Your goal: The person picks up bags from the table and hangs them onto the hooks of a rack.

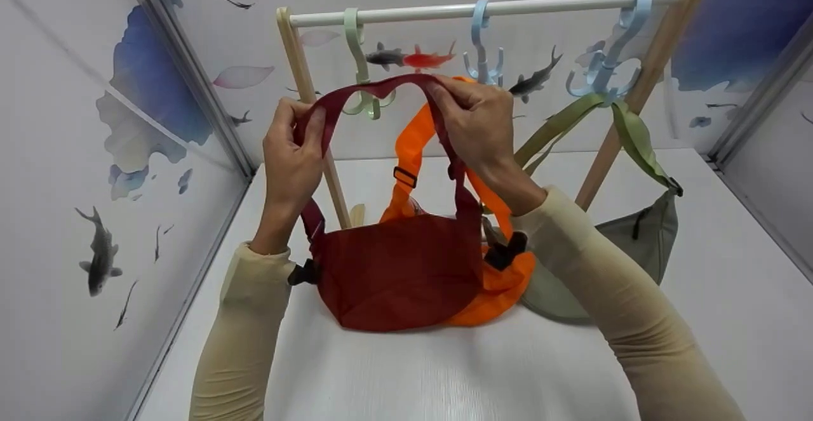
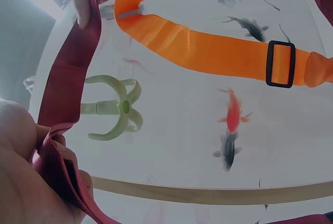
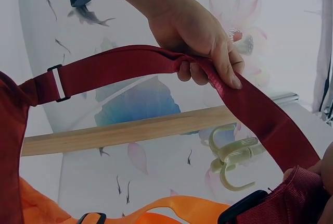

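Note:
A dark red bag [image 1: 400,275] hangs upright from its strap in front of the rack. My left hand [image 1: 293,154] grips the left part of that strap [image 2: 70,86], thumb laid over the webbing. The right hand [image 1: 479,119] pinches the strap's upper right part, so it arches between the two hands. Right behind this arch is a green hook [image 1: 362,84], its prongs showing below the strap. An orange bag [image 1: 502,291] is partly hidden behind the red one, its orange strap [image 1: 416,135] rising toward the middle blue hook [image 1: 483,46].
A rack with a white bar [image 1: 533,7] and wooden legs [image 1: 610,160] stands on a white table [image 1: 394,376]. From the right blue hook [image 1: 610,53] hangs an olive green bag [image 1: 648,237]. White walls with fish prints surround the table.

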{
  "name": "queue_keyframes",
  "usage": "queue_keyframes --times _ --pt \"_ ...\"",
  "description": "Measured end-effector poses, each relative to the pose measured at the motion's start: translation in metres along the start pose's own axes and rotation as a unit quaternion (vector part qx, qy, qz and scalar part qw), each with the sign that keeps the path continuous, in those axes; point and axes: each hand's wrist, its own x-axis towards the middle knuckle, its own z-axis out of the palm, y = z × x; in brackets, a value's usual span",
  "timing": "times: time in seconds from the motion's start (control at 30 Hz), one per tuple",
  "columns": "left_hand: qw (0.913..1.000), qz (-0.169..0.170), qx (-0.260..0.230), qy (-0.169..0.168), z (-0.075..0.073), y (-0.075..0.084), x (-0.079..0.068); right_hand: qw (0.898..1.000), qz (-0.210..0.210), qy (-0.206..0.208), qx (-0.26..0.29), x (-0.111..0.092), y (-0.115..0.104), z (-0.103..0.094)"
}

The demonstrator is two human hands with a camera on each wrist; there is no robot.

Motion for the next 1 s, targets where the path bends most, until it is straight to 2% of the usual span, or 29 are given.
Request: queue_keyframes --times 0.37,0.7,1.0 --pt "0.9995 -0.024 0.016 0.008 0.006 -0.002 0.001 0.999 -0.022 0.009 -0.043 0.003 0.003 0.005" --pt "0.9989 -0.042 0.016 -0.009 0.003 -0.010 -0.004 0.997 -0.007 -0.024 -0.066 -0.003 0.010 0.008" --pt "0.9985 -0.046 0.022 -0.022 0.000 -0.015 -0.009 0.997 -0.022 -0.038 -0.060 -0.008 0.017 0.009"
